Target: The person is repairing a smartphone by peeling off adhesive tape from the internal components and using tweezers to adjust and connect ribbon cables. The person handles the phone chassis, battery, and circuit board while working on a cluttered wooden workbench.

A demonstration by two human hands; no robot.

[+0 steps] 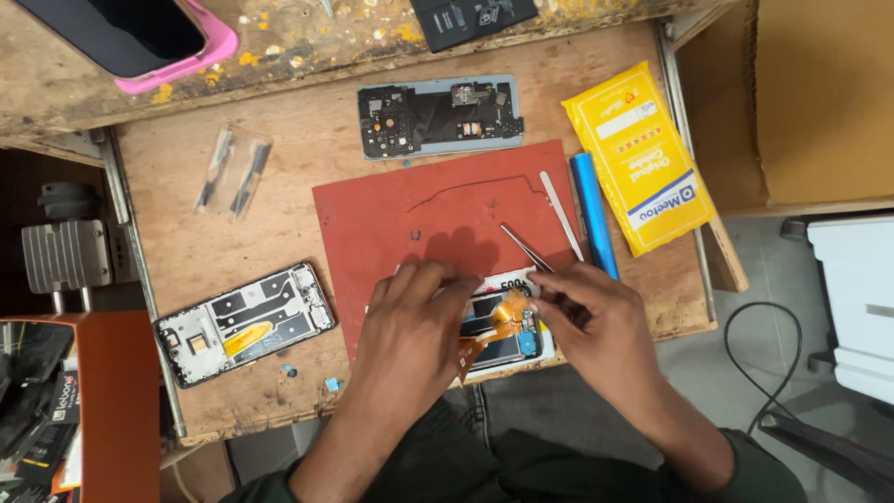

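My left hand (410, 340) lies flat on a small phone part (503, 337) with an orange flex cable, pinning it on the near edge of the red mat (372, 224). My right hand (605, 326) touches the same part from the right and holds metal tweezers (523, 247), whose tips point up and to the left over the mat. The part's left half is hidden under my left hand.
An opened phone frame (244, 322) lies at the left, another phone body (438, 116) at the back. A blue cylinder (593, 212), a white spudger (561, 214), a yellow packet (643, 154) and a clear bag of strips (233, 172) sit on the wooden bench. A pink-cased phone (140, 37) rests above.
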